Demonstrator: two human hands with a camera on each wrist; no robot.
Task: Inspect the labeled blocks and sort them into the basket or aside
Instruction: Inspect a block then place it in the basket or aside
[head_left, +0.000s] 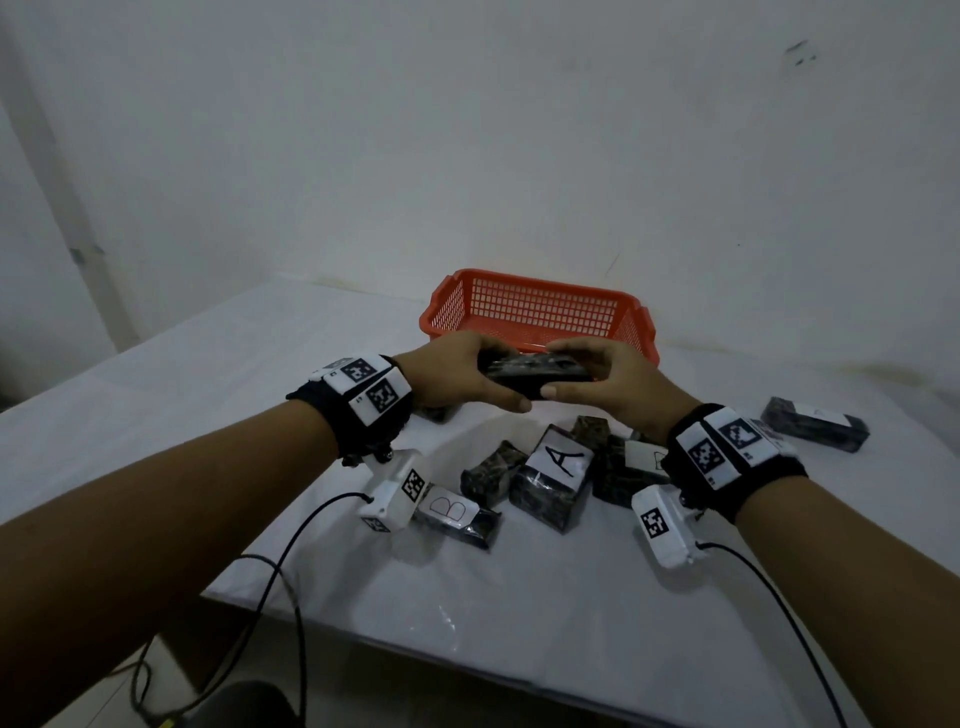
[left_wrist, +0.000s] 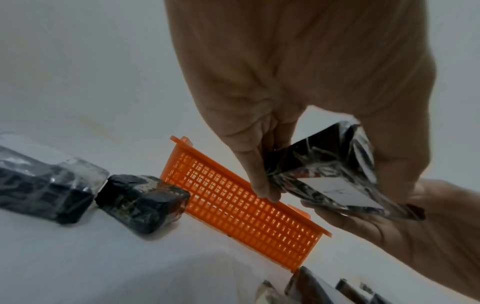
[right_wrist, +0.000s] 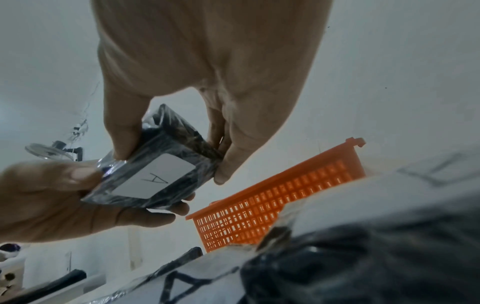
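Black, plastic-wrapped block (head_left: 535, 375) held up between both my hands, above the bench (head_left: 519, 597) and just short of the orange basket (head_left: 540, 306). My left hand (head_left: 457, 371) grips one end, thumb on the near side, fingers (left_wrist: 259, 174) curled over the far side. My right hand (head_left: 608, 379) clamps the other end the same way, thumb near, fingers (right_wrist: 233, 156) wrapped round the far edge. Thumb tips almost meet under the block.

White label (right_wrist: 155, 176) on the block's underside reads "A", seen from the right wrist; from the head view that face is hidden.

Basket sits beyond my fingers, by the wall, mesh sides, nothing visible inside from here.

Below and toward me from my fingers, a loose pile on the bench: a block labeled "A" (head_left: 553, 478) propped at a tilt, a block labeled "B" (head_left: 457, 514) lying flat just under my left wrist, a dark block (head_left: 493, 470) between them, and another labeled block (head_left: 631, 467) partly hidden by my right wrist, letter unreadable. One more block (head_left: 815, 423) lies apart, out past my right wrist.
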